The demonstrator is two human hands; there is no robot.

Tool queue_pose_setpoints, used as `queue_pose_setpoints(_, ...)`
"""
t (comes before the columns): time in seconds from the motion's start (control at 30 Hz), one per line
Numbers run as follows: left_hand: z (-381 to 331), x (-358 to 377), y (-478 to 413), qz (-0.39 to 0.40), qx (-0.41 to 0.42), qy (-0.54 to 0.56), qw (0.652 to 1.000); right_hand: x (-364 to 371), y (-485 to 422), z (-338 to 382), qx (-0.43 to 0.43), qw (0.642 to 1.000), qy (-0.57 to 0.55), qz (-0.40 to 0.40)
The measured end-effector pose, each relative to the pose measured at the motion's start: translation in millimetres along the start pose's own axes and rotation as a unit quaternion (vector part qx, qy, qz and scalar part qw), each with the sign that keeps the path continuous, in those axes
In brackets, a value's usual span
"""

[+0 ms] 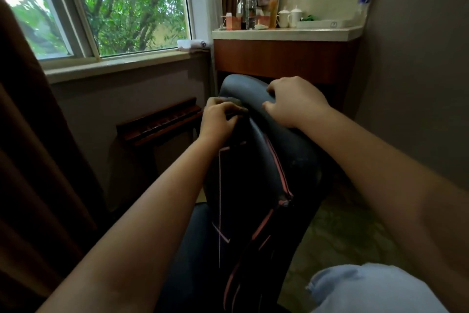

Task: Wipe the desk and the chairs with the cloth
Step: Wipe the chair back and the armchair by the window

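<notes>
Dark chair (253,186) back, base cut off below | left grip (219,120) curled, pinching a dark cloth (239,107), mostly hidden, against chair top | right grip (291,102) curled over top edge | bench (286,32) beyond, its clutter blurred

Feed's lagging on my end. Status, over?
Left hand grips cloth at top of chair back. Right hand holds chair back. Desk beyond, cluttered.

A sliding window (81,26) shows green trees (132,8) outside. A brown curtain (25,135) hangs at its left. A folded white towel (194,44) lies on the windowsill (127,64). Below, a dark wooden luggage rack (160,120) stands against the wall (101,104). Farther right are a clear water bottle (251,8), two white lidded cups (295,17) and a white tray (324,24).
</notes>
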State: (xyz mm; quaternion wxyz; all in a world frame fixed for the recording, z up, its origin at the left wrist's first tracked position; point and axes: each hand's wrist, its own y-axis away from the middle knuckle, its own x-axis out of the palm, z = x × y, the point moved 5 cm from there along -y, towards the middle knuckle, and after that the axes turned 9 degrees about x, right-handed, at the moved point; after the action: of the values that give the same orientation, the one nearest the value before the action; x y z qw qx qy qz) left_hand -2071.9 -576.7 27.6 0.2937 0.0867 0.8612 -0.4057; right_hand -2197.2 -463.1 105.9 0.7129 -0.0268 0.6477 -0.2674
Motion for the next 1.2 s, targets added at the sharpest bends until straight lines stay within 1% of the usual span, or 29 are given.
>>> queue_pose_setpoints(0.07,-2.2,-0.2,-2.4,0.009,-0.004,0.018,1.000,-1.3,0.6,0.1,0.007,1.000,-0.013,0.005)
queue_pose_setpoints(0.13,-16.6,-5.2,5.0,0.027,0.020,0.049,0.998,-1.9,1.0,2.2,0.004,1.000,-0.021,0.004)
queue_pose_setpoints(0.17,-25.9,-8.3,12.4,0.039,0.043,0.054,0.997,-2.4,1.4,2.8,0.002,1.000,-0.025,0.001)
queue_pose_setpoints(0.23,-44.3,-14.2,32.7,0.044,0.128,0.042,0.990,-2.8,1.7,1.8,0.003,0.999,-0.036,-0.003)
queue_pose_setpoints(0.3,-61.4,-21.0,60.0,0.019,0.212,0.047,0.976,-2.6,3.1,0.5,0.002,0.999,-0.041,-0.008)
queue_pose_setpoints(0.33,-65.4,-23.1,71.1,0.004,0.232,0.053,0.971,-2.5,3.6,1.0,-0.001,0.999,-0.035,-0.011)
queue_pose_setpoints(0.37,-66.3,-24.3,77.3,-0.009,0.232,0.061,0.971,-2.2,4.1,2.6,-0.006,1.000,-0.027,-0.013)
queue_pose_setpoints(0.4,-65.3,-25.3,78.5,-0.016,0.212,0.072,0.974,-1.8,4.5,4.9,-0.011,1.000,-0.017,-0.015)
queue_pose_setpoints(0.5,-53.4,-21.3,59.7,-0.026,0.121,0.080,0.989,-2.6,4.3,9.5,-0.015,1.000,0.002,-0.018)
queue_pose_setpoints(0.63,-35.7,-3.8,18.4,-0.031,0.075,-0.015,0.997,-0.5,2.2,1.4,-0.002,1.000,-0.020,-0.017)
queue_pose_setpoints(0.77,-15.1,2.5,-4.1,-0.017,0.007,-0.033,0.999,0.0,-5.1,-3.2,0.011,0.998,-0.067,-0.009)
queue_pose_setpoints(0.83,-20.1,-2.4,-1.9,-0.024,0.015,-0.052,0.998,0.8,-8.5,-3.4,0.014,0.996,-0.085,-0.012)
queue_pose_setpoints(0.97,-53.8,-10.1,30.7,-0.030,0.088,-0.030,0.995,1.5,-11.9,-6.9,0.021,0.993,-0.113,-0.013)
queue_pose_setpoints(1.03,-69.0,-11.1,56.7,-0.044,0.107,-0.003,0.993,1.3,-12.4,-8.7,0.023,0.993,-0.119,-0.014)
queue_pose_setpoints(1.13,-88.2,-14.7,103.2,-0.095,0.124,0.063,0.986,0.5,-10.4,-7.8,0.024,0.992,-0.121,-0.013)
queue_pose_setpoints(1.2,-95.2,-16.4,122.9,-0.091,0.131,0.086,0.983,0.0,-9.0,-8.1,0.027,0.992,-0.125,-0.012)
